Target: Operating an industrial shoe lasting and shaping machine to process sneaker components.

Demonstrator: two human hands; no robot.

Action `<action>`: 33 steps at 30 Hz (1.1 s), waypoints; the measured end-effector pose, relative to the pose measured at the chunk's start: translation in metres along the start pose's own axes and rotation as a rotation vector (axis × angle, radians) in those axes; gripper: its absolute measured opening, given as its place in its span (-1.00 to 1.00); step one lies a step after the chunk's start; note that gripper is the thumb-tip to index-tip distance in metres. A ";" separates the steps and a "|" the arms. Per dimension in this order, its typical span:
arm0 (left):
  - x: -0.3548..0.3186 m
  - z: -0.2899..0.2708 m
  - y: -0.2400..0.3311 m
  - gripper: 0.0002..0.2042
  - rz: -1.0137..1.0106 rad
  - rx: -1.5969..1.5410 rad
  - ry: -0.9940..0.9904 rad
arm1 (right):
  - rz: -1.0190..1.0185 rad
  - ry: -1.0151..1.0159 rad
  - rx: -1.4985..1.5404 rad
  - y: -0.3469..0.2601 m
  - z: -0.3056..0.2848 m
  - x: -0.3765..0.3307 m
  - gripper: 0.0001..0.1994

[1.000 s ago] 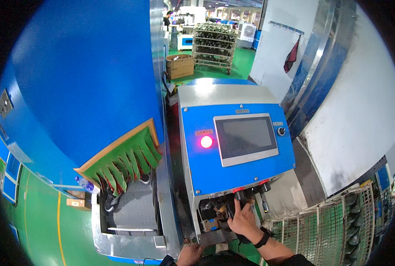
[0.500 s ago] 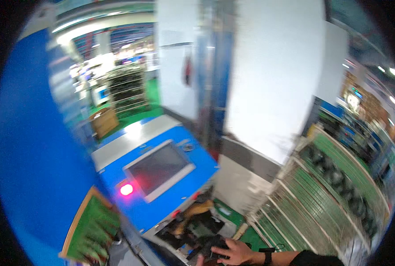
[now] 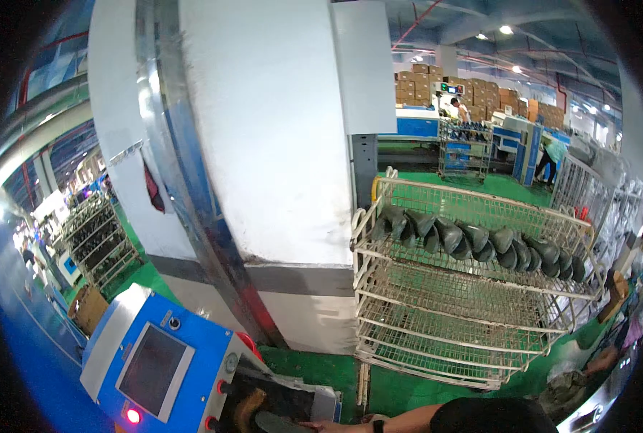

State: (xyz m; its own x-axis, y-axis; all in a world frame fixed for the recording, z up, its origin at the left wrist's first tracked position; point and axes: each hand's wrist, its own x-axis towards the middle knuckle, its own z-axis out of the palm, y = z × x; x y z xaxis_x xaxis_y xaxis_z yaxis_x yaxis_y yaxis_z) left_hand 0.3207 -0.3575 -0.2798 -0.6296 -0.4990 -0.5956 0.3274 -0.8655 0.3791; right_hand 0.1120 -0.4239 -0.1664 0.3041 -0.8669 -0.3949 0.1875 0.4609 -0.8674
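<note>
My right hand (image 3: pixel 320 426), with a dark watch (image 3: pixel 377 426) on the wrist, shows only at the lower edge. It reaches left into the dark opening (image 3: pixel 282 403) of a blue machine (image 3: pixel 191 339) that has a grey screen (image 3: pixel 152 368) and a lit red button (image 3: pixel 132 416). A dark rounded piece (image 3: pixel 267 421) and a brown piece (image 3: pixel 246 408) lie in the opening just left of the fingers. Whether the hand grips anything is hidden by the frame edge. My left hand is out of sight.
A wire rack trolley (image 3: pixel 473 317) stands to the right with a row of dark shoe parts (image 3: pixel 480 242) on its top shelf. A wide white pillar (image 3: pixel 263 144) rises behind the machine. Another rack (image 3: pixel 98 238) and a cardboard box (image 3: pixel 87 307) stand far left. People (image 3: pixel 552 155) and stacked cartons (image 3: pixel 480 90) are at the back.
The view has swung to the right and upward, away from the blue machine's front toward the pillar and the wire rack. My right hand stays at the machine's opening.
</note>
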 end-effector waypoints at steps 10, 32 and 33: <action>0.044 0.024 0.112 -0.60 0.242 0.182 0.000 | -0.731 1.021 -0.934 -0.236 -0.228 -0.086 -0.30; -0.300 -0.066 -0.016 -0.75 0.539 0.431 1.606 | -1.162 0.305 -0.996 -0.202 -0.055 0.028 -0.68; -0.295 -0.099 -0.029 -0.65 0.448 0.521 1.697 | -1.254 0.194 -1.038 -0.203 -0.006 0.037 -0.66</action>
State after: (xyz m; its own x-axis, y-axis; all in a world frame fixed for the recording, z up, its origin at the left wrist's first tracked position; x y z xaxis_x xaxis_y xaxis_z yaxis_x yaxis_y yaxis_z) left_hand 0.5666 -0.1894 -0.1851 0.8531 -0.4498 -0.2643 -0.1855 -0.7350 0.6522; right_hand 0.0793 -0.5506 -0.0073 0.3245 -0.6247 0.7103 -0.4821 -0.7553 -0.4440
